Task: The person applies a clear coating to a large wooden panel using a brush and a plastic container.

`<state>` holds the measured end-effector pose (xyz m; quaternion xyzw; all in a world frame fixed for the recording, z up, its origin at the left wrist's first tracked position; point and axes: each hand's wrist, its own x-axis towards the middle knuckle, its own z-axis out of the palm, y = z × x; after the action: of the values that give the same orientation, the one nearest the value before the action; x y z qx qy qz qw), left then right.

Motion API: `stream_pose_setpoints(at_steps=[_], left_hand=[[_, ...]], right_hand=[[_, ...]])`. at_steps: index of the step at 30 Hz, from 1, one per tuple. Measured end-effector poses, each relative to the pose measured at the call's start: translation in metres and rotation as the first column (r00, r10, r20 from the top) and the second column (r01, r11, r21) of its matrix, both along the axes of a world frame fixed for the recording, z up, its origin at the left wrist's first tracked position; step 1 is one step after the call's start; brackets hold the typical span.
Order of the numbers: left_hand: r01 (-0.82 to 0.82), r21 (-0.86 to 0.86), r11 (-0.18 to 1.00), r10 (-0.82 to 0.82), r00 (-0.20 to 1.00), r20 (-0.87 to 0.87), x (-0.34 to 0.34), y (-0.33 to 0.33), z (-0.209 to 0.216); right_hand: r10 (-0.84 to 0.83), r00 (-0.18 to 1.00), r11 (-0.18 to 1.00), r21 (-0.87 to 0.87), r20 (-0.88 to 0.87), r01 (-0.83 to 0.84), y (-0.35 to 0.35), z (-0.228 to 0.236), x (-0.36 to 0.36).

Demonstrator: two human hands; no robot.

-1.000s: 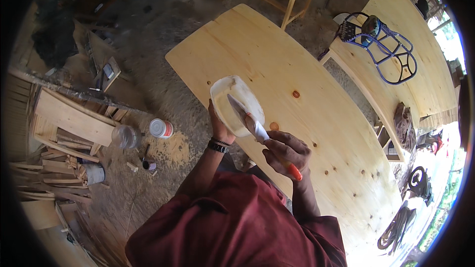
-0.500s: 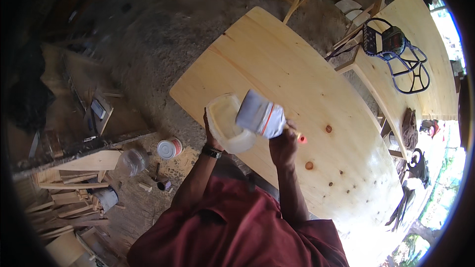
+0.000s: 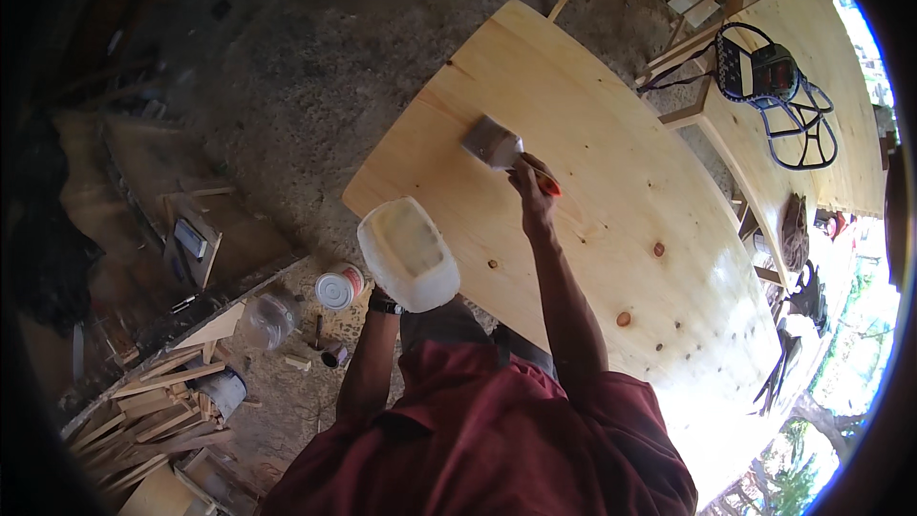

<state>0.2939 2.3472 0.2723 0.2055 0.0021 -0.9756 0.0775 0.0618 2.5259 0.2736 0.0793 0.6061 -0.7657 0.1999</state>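
My right hand (image 3: 532, 189) is closed round the handle of a wide paintbrush (image 3: 493, 141), whose orange-red handle end sticks out past my fingers. The bristles point left, over the far part of a large pale wooden tabletop (image 3: 592, 191) with dark knots; whether they touch the wood I cannot tell. In my left hand (image 3: 382, 295), mostly hidden below it, is a white plastic tub (image 3: 435, 285) with rounded corners and something pale inside. The tub is held near the tabletop's left edge, close to my body.
On the floor to the left stand a lidded paint can (image 3: 336, 289), a clear plastic container (image 3: 269, 321) and a small dark cup (image 3: 334, 355). Wood offcuts (image 3: 167, 411) pile up at lower left. A second wooden table (image 3: 845, 162) at right bears a backpack-like item with a blue frame (image 3: 778, 86).
The paintbrush has moved away from the tub, forward over the tabletop. My left hand has drawn the tub left and nearer to me.
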Motion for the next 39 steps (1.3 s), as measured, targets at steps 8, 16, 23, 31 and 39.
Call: stream_pose_setpoints(at_steps=[8, 16, 23, 31, 39], left_hand=[[-0.043, 0.173, 0.984, 0.039, 0.999, 0.029, -0.002, -0.01, -0.014], [-0.06, 0.062, 0.996, 0.056, 0.997, 0.051, -0.008, -0.017, -0.004], [-0.054, -0.019, 0.998, 0.056, 0.993, 0.107, -0.004, -0.024, -0.011], [-0.047, -0.05, 0.998, 0.047, 0.999, 0.004, -0.007, -0.026, 0.01], [-0.043, -0.032, 0.999, 0.045, 0.996, 0.072, -0.008, -0.013, 0.012]], right_hand=[[-0.048, 0.996, 0.988, 0.141, -0.08, 0.059, 0.043, 0.031, 0.002], [-0.009, 0.986, 1.0, 0.016, -0.169, 0.012, -0.074, 0.014, -0.081], [0.027, 0.988, 0.998, 0.057, -0.15, -0.019, -0.12, 0.005, -0.114], [-0.005, 0.987, 0.995, 0.099, -0.16, 0.021, -0.116, 0.0, -0.11], [-0.035, 0.99, 0.997, 0.06, -0.136, 0.043, -0.056, -0.006, -0.092]])
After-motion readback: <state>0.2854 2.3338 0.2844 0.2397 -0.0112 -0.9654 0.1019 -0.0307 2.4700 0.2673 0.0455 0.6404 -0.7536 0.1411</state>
